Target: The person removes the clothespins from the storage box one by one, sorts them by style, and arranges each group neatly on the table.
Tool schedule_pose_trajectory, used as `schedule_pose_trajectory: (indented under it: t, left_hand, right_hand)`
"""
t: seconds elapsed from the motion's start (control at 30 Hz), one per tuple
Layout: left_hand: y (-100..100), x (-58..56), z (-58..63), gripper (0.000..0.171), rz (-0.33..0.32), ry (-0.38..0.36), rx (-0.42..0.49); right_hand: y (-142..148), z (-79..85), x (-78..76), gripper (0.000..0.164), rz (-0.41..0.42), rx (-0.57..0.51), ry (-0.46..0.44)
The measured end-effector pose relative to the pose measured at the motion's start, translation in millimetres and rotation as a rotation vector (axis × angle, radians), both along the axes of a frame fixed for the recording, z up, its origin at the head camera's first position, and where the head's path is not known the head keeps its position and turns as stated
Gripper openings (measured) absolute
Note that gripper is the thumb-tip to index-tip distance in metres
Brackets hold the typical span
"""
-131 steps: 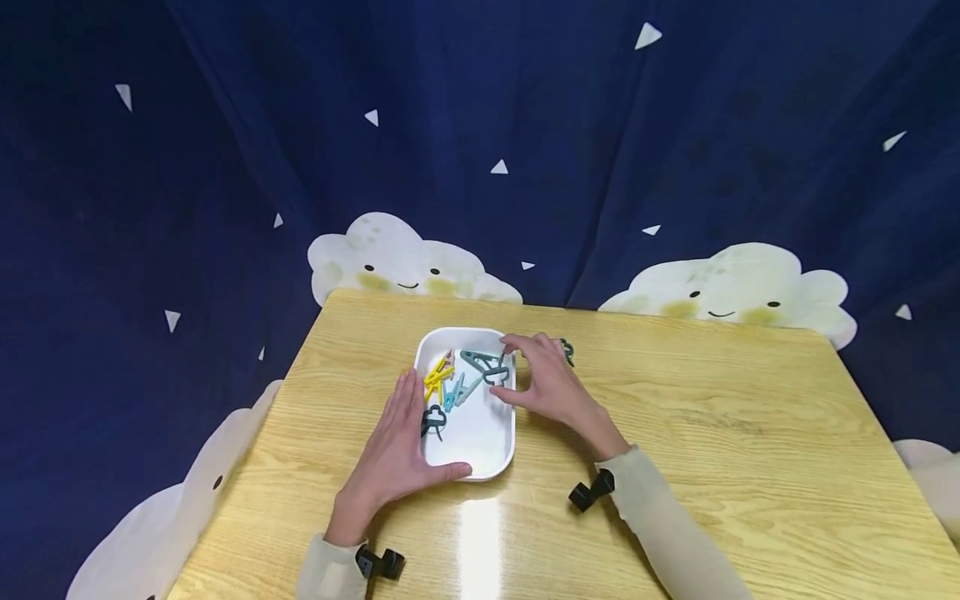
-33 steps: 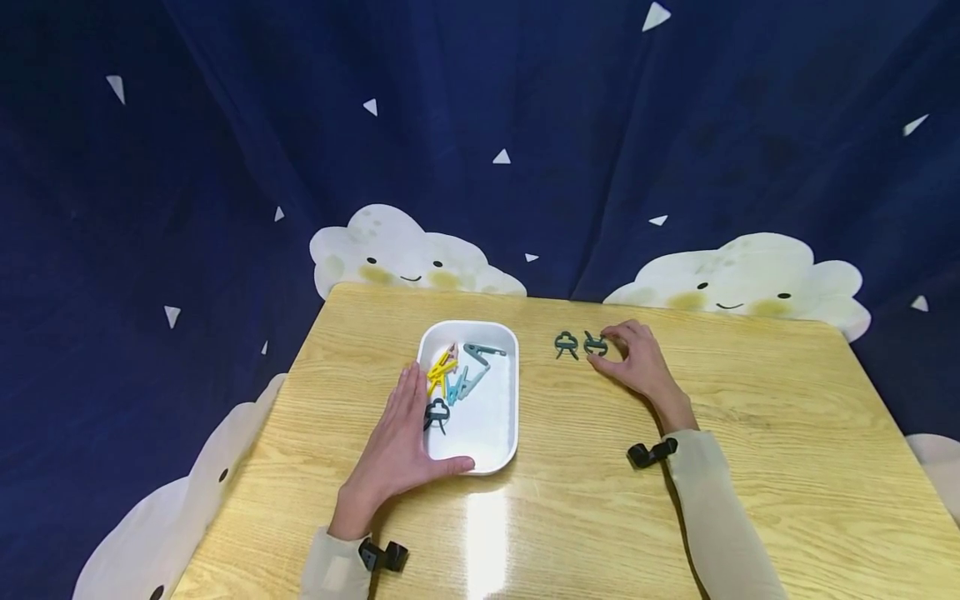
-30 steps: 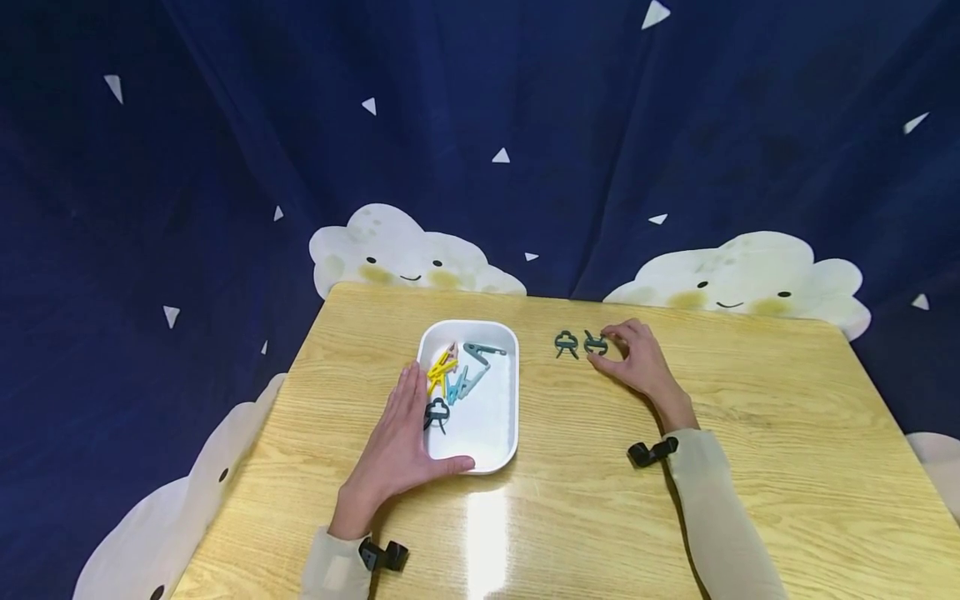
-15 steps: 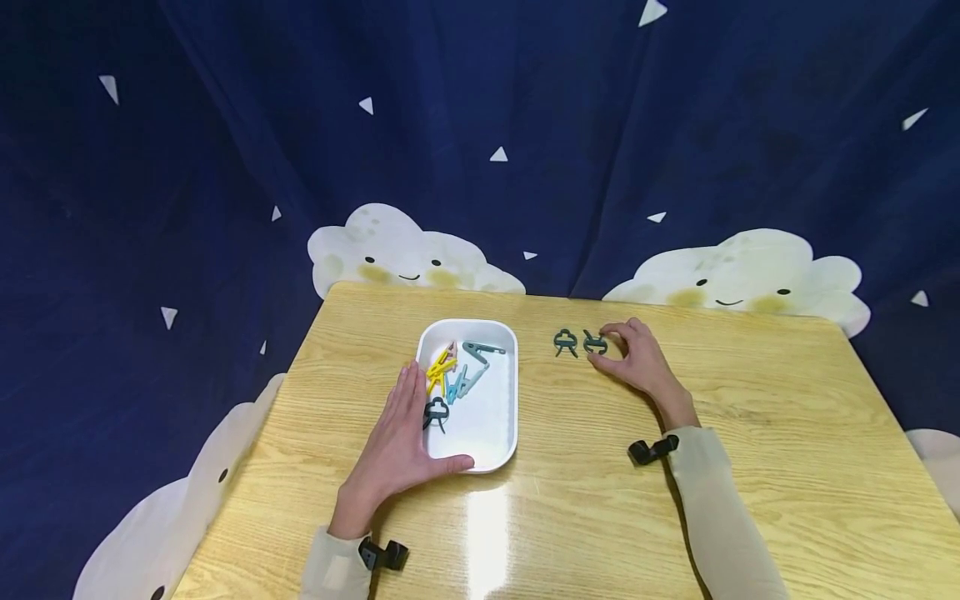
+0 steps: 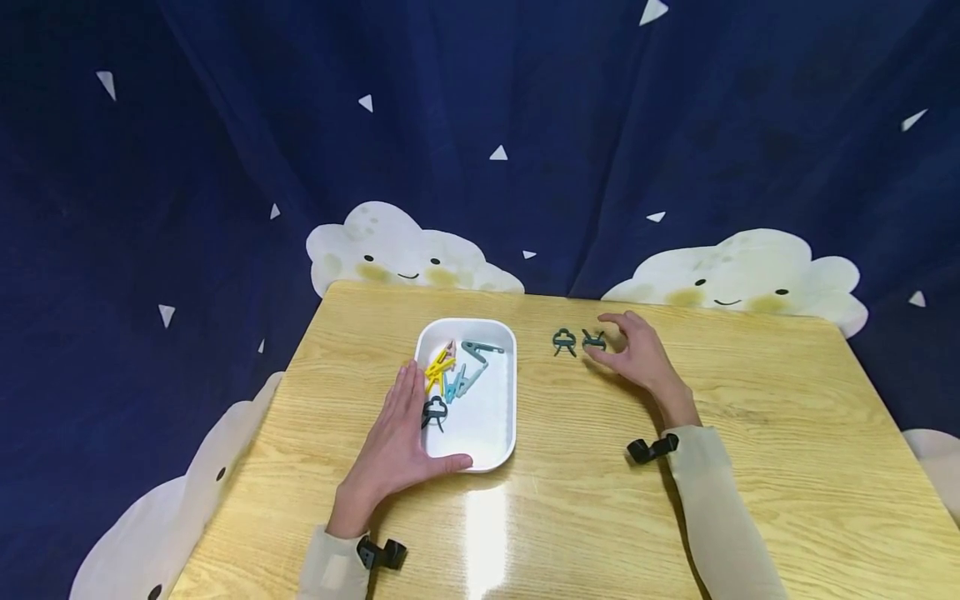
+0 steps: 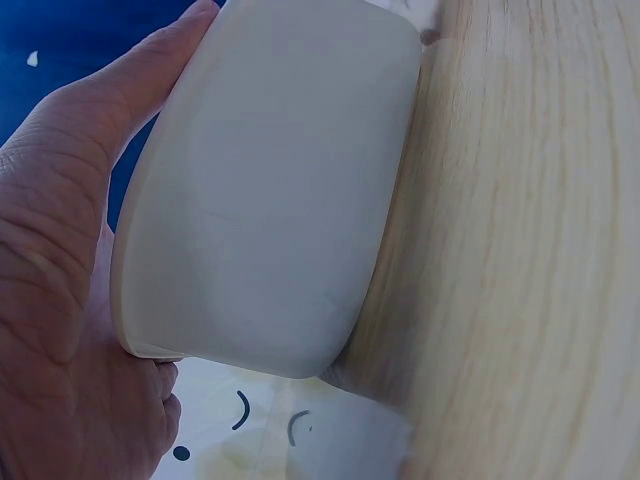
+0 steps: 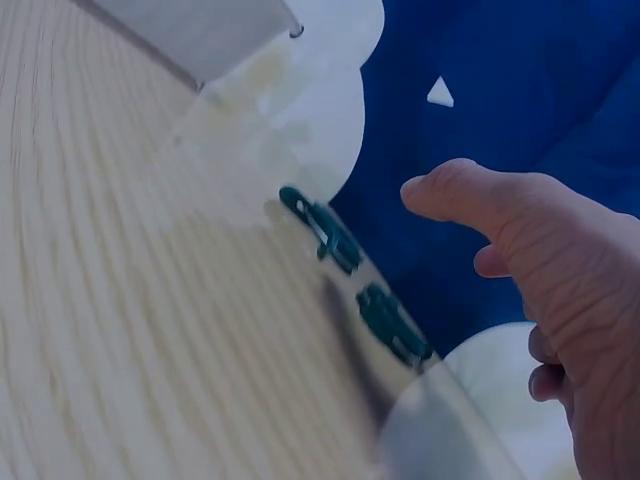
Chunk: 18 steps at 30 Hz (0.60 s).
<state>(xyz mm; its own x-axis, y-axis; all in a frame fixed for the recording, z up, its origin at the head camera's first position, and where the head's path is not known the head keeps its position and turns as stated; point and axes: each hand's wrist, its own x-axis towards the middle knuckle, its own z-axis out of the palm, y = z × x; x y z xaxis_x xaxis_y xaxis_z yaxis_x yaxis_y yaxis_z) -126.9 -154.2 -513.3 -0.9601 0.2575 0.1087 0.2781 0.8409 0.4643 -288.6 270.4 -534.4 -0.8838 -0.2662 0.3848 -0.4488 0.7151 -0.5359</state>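
My left hand [image 5: 393, 446] lies along the left side and near corner of a white tray [image 5: 512, 417], its fingers straight against the rim and the thumb along the near edge. In the tray are yellow clips [image 5: 437, 372], a pink clip [image 5: 452, 346], light blue clips [image 5: 456, 385], a grey-green clip [image 5: 480, 348] and a dark green cloud-shaped clip [image 5: 435, 410], partly covered by my fingers. On the table, two more dark green clips lie side by side: a left one [image 5: 564, 340] and a right one [image 5: 594, 341]. My right hand [image 5: 637, 350] hovers beside the right one, thumb and forefinger spread, holding nothing.
A wooden table [image 5: 600, 500] carries everything. Behind it hangs a dark blue curtain [image 5: 450, 100] with white triangles and smiling clouds. The tray's outer wall [image 6: 270, 190] fills much of the left wrist view.
The right hand took a dark green clip from the tray and put it beside the other one on the table. Just now its fingers have spread and lifted off that clip. The left hand stayed at the tray.
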Motion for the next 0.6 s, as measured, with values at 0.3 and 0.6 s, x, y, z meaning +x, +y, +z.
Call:
schedule_pose_trajectory:
  t: [0.3, 0.6]
  left_hand:
    - [-0.6, -1.5, 1.5, 0.156, -0.008, -0.004, 0.011]
    - [-1.3, 0.1, 1.9, 0.155, -0.005, -0.013, 0.017]
  right_hand:
    - [-32.6, 30.0, 13.6, 0.057, 0.074, -0.010, 0.045]
    - [-61.0, 44.1, 26.7, 0.052, 0.129, 0.018, 0.022]
